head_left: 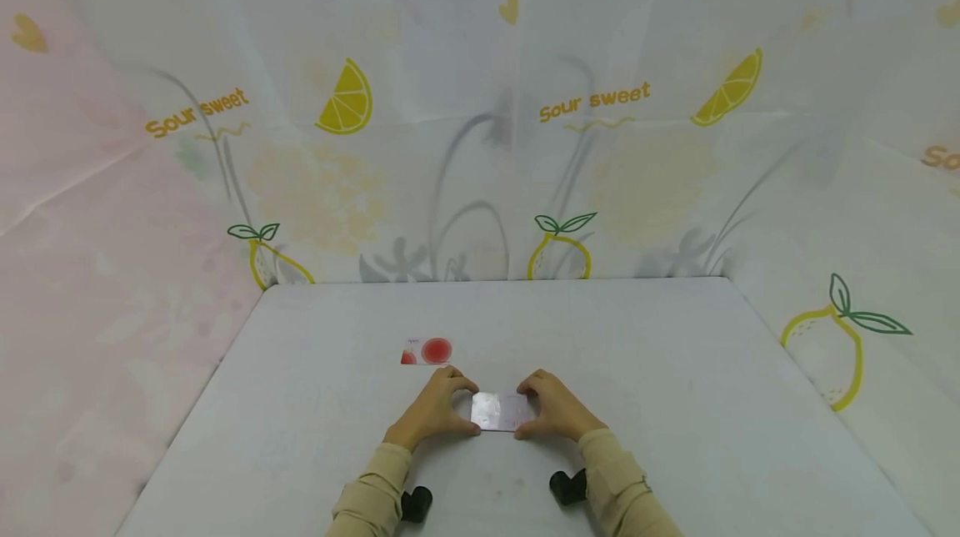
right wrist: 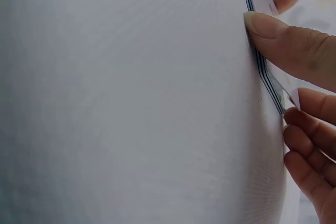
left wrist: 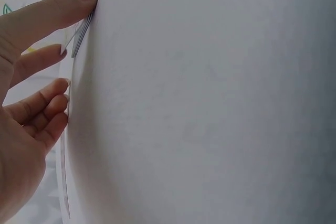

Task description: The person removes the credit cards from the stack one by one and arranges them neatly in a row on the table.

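Both hands, the left hand (head_left: 433, 410) and right hand (head_left: 557, 409), pinch a small stack of cards (head_left: 501, 412) at its ends, squaring it on the desk (head_left: 675, 370). Another card (head_left: 426, 351) (red-printed) lies at eleven o'clock; gathering it seems likely next.

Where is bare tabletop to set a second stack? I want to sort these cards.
Bare table runs right of the right hand and left of the left hand. Crowded: both hands grip the card stack, with the red-dot card just beyond.
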Tool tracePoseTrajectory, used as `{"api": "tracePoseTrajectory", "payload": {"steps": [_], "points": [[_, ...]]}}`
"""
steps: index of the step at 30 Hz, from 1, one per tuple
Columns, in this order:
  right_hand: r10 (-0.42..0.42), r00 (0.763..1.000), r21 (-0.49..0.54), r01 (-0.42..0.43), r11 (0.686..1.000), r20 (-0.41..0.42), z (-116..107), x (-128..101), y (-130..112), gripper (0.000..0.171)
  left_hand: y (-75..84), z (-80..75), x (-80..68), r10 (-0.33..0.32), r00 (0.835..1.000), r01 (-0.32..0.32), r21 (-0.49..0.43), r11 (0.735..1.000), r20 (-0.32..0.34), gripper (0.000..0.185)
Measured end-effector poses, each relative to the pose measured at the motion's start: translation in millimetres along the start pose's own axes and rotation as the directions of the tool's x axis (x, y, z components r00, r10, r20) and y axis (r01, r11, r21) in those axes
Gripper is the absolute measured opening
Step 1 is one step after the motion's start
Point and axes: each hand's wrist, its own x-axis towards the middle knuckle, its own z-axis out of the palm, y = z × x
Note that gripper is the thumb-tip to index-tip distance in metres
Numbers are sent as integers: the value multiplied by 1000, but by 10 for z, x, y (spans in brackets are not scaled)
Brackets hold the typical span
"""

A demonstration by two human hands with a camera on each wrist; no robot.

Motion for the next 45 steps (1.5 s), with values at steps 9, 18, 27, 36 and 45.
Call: {"api": "tracePoseTrajectory", "payload": {"steps": [9,18,27,36,45], "points": [[4,1000,21,-4,1000,-7,-5,-4,-8,52,11,-9,-6,-10,1000,10,14,1000,21,47],[-2,1000,2,2,1000,-16,-6,-14,14,54,20,-10,-6,-12,1000,12,15,1000,15,47],[29,1000,35,-29,999,9,-38,-13,-11,54,21,-12,4,-16,1000,16,21,1000,27,47],[-4,1000,8,3,1000,23,-48,-23,-20,54,5,-27,2,3,1000,-4,35,999,29,48],[-15,1000,70,14,997,12,-38,-15,53,54,-17,-60,7,4,999,-4,6,1000,54,53]]}}
